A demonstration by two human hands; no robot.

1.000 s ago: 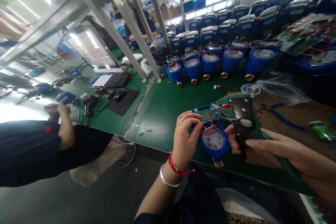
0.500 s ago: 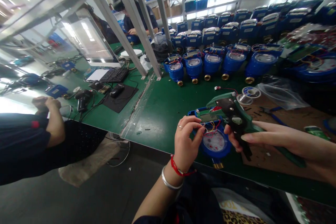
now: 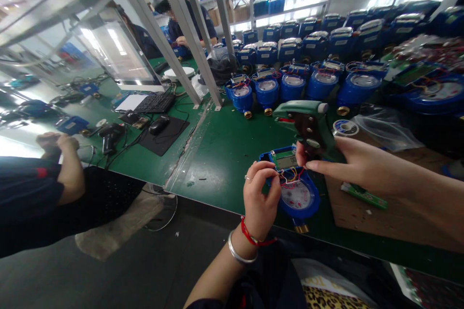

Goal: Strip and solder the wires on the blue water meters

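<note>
A blue water meter (image 3: 311, 207) lies in front of me, its upper housing uncovered to show a green circuit board with a display (image 3: 285, 159). Thin red, yellow and white wires (image 3: 291, 175) run between the board and the round dial. At the left side of these wires, my left hand (image 3: 261, 195) is closed in a pinch on wire ends, mostly hidden by the fingers. My right hand (image 3: 362, 161) grips a green and black wire stripper (image 3: 310, 130), jaws pointing left above the meter. Its fingertips are close to a red wire; contact is unclear.
Rows of blue meters (image 3: 292, 88) stand along the back. To the right are a solder spool (image 3: 346, 128), a clear plastic bag (image 3: 387, 130), a brown board (image 3: 348, 212) and a green tube (image 3: 364, 196). Metal posts (image 3: 188, 34) rise mid-bench. A co-worker's arm (image 3: 72, 166) is at left.
My right hand has lifted the wire stripper up and away from the wires, turning it so its jaws sit higher. The left hand stays nearly in place at the wires.
</note>
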